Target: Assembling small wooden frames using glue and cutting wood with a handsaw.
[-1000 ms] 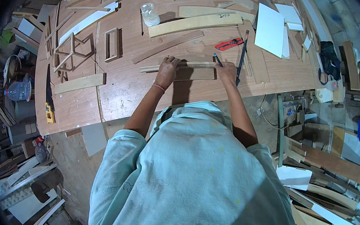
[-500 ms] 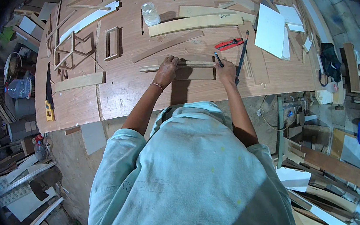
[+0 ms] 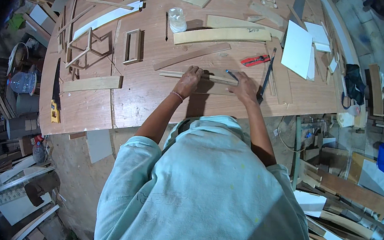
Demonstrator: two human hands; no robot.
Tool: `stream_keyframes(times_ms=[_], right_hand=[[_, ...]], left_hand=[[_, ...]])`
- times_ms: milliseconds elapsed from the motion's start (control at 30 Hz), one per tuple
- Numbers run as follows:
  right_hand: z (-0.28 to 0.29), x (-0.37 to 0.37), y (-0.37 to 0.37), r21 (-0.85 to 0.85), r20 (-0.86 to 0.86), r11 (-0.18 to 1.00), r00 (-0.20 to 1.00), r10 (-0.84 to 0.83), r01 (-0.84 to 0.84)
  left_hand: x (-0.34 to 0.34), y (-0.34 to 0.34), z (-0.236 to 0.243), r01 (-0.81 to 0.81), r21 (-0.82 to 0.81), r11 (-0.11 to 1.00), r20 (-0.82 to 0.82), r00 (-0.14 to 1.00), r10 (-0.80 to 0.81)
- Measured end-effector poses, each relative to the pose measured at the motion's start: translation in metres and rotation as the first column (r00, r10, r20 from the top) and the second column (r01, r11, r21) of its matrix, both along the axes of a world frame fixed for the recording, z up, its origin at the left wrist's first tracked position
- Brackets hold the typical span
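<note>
Wood strip (image 3: 192, 77) lies flat on the bench (image 3: 156, 102), near its front edge, just ahead of the person's torso. Long axis runs left-right, parallel to that edge.

Left hand (image 3: 188, 81): palm down on the strip approx. mid-length, fingers spread fairly wide, pressing rather than gripping. Strip's left end sticks out past the fingers to the left.

Right hand (image 3: 244, 85): fingers pinched narrow round a thin blue pencil-like tool (image 3: 232, 74), tip resting at the strip's right end. Exact contact pt. too small to confirm. Right hand sits at the strip's right end, left hand is the one on top of it; strip runs between both, under the fingertips.

Just right of the right hand: dark slim bar (image 3: 266, 76), angled front to back, apart from the strip.

Further back: red-handled tool (image 3: 256, 60), long curved slat (image 3: 191, 56), pale plank (image 3: 222, 36), clear jar (image 3: 177, 19).

Rt. side, mid-depth: white sheets (image 3: 297, 47).

Left part of bench: short board (image 3: 92, 83), small rectangular frame (image 3: 133, 46), stick framework (image 3: 85, 48). Handsaw w/ yellow handle (image 3: 56, 94) along the left edge.

Far edge: assorted offcuts, not itemised.
</note>
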State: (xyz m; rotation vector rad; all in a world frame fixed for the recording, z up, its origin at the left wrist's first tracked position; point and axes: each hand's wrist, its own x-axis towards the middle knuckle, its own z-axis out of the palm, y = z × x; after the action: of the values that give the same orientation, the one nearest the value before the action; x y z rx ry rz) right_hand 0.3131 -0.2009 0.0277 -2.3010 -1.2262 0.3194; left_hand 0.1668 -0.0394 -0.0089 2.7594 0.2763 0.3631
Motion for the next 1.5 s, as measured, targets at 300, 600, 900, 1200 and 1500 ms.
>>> stream_keyframes(times_ms=[300,600,900,1200,1500], right_hand=[[0.002,-0.021,-0.013,-0.196,0.052,0.974,0.993,-0.102,0.111],[-0.007,-0.067,0.004,-0.276,-0.077,0.898,0.924,-0.376,0.342],[-0.022,-0.077,0.007,-0.173,-0.012,0.894,0.907,-0.421,0.413],[-0.029,-0.074,-0.004,-0.13,-0.264,0.929,0.892,-0.368,0.345],[-0.022,-0.114,0.028,0.035,-0.545,0.983,0.828,-0.131,0.178]], left_hand=[[0.028,0.001,0.018,0.175,0.055,0.983,-0.148,0.975,-0.165],[0.06,-0.018,-0.006,-0.333,-0.109,0.936,0.155,0.925,0.347],[0.06,-0.027,-0.013,-0.446,-0.625,0.641,-0.133,0.869,0.476],[0.067,-0.016,-0.015,-0.393,-0.676,0.623,-0.212,0.914,0.345],[0.06,-0.009,0.004,-0.227,-0.529,0.817,-0.138,0.974,0.181]])
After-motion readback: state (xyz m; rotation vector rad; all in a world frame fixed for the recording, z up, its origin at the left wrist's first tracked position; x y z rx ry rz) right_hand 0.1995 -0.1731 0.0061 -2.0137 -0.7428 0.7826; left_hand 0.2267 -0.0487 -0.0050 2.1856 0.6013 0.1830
